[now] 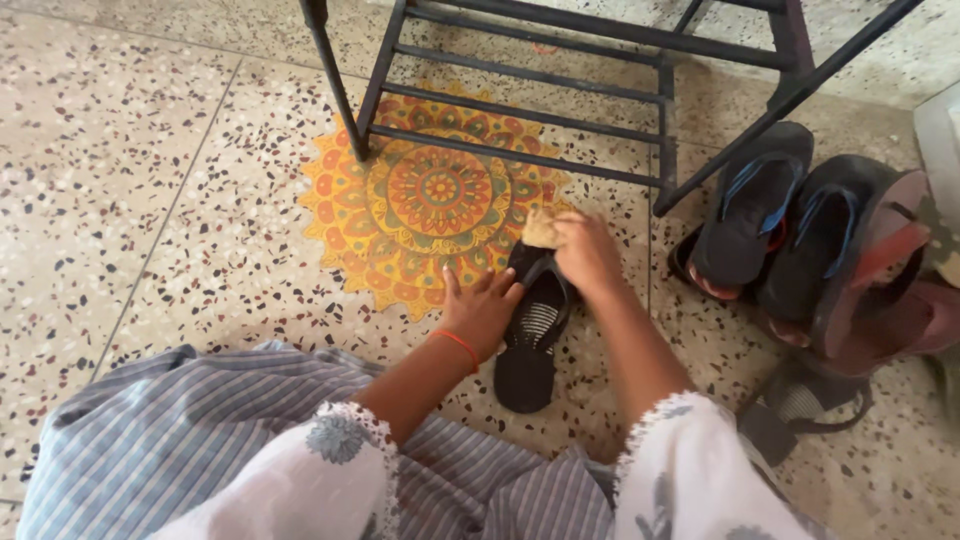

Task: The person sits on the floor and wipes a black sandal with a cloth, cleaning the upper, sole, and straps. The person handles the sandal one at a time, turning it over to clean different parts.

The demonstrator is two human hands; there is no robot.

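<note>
A black sandal lies on the speckled floor in front of me, toe pointing away. My left hand rests flat against its left side, an orange band on the wrist. My right hand is closed on a small tan cloth and presses it against the toe end of the sandal. Both sleeves are white with a grey flower print.
A black metal rack stands just beyond, its legs on a round orange and yellow floor pattern. To the right lies a pile of dark sandals with blue and reddish parts. My striped grey garment covers the lower left.
</note>
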